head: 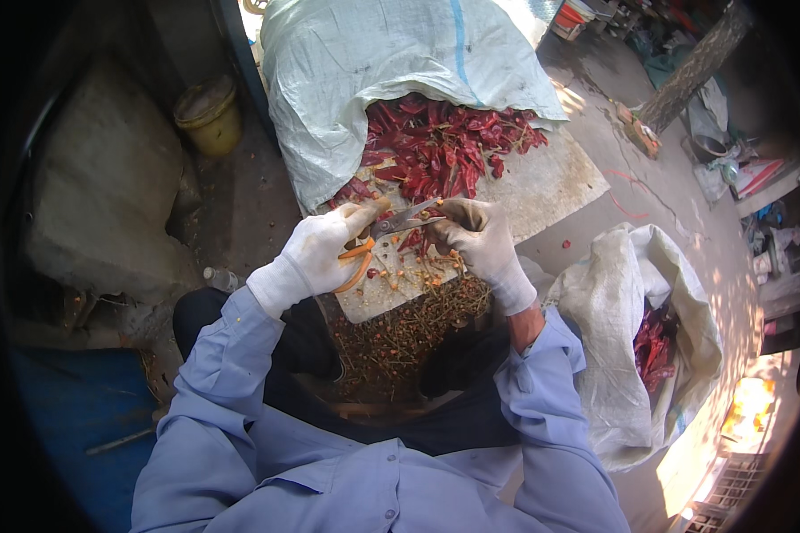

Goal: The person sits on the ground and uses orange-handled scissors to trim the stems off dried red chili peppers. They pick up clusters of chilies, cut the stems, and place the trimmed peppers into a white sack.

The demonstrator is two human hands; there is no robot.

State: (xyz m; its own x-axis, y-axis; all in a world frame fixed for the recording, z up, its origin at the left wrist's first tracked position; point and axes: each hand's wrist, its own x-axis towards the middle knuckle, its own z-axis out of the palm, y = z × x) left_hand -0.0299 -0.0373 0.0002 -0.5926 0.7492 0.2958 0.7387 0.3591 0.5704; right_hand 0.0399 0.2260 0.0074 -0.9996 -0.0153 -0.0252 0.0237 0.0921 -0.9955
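Observation:
My left hand (317,250), in a white glove, grips a pair of scissors (395,225) with orange handles. The blades stand apart and point toward my right hand (473,233). That hand wears a soiled white glove; its fingers are pinched at the blades around a dried red chili pepper, mostly hidden by the fingers. Beyond both hands, a heap of dried red chili peppers (440,146) spills from a white woven sack (400,53) onto a pale board (553,180). Cut stems and seeds lie scattered on the board's near part.
A pile of cut stems (400,346) covers the ground between my feet. At the right stands an open woven sack (600,346) with red chilies inside. A yellow bucket (210,123) is at the upper left, and a tree trunk (693,66) at the upper right.

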